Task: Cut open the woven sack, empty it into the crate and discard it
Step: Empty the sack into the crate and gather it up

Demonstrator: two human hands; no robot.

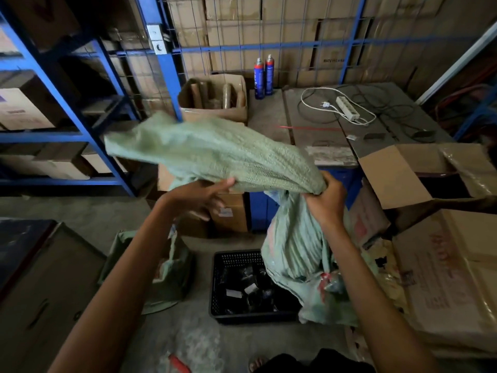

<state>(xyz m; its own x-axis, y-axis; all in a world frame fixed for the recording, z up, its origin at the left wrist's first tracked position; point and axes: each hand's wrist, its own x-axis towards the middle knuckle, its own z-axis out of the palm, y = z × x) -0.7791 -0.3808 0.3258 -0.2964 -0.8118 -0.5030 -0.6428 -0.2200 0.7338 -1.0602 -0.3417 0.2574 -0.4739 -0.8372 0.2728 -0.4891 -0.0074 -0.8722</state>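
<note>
The pale green woven sack (228, 154) hangs limp over the black perforated crate (242, 289) on the floor, coarse and crinkled, seemingly light now. The right hand (326, 203) clenches a bunched fold; the left hand (201, 196) pinches its lower edge. Best gripped by gathered folds, since the weave looks slippery.

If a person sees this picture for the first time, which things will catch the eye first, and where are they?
First comes the pale green woven sack, lifted in the middle of the view by the left hand and the right hand, its lower part hanging into the black crate on the floor. The crate already holds small dark packets. Behind, two blue spray cans stand on a grey table.
</note>
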